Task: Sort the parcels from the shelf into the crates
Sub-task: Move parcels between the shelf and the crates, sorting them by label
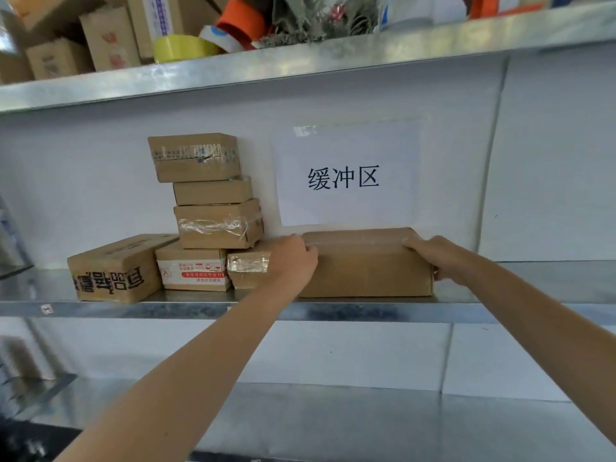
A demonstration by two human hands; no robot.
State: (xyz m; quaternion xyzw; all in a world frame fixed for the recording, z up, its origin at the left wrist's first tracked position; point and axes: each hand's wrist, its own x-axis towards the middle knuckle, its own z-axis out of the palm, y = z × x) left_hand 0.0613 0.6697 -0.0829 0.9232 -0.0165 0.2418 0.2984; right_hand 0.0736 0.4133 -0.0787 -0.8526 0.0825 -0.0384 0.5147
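Below the one sign [346, 175], our left hand [293, 258] and right hand [440, 258] grip the ends of one long parcel [366, 271]; six smaller parcels [216, 225] stand left of the sign.

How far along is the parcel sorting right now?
Done: cannot tell; no crates are in view. In hand: the left hand and right hand grip the ends of the long box, which sits on the shelf. Left: six smaller parcels beside it, three stacked on the others.
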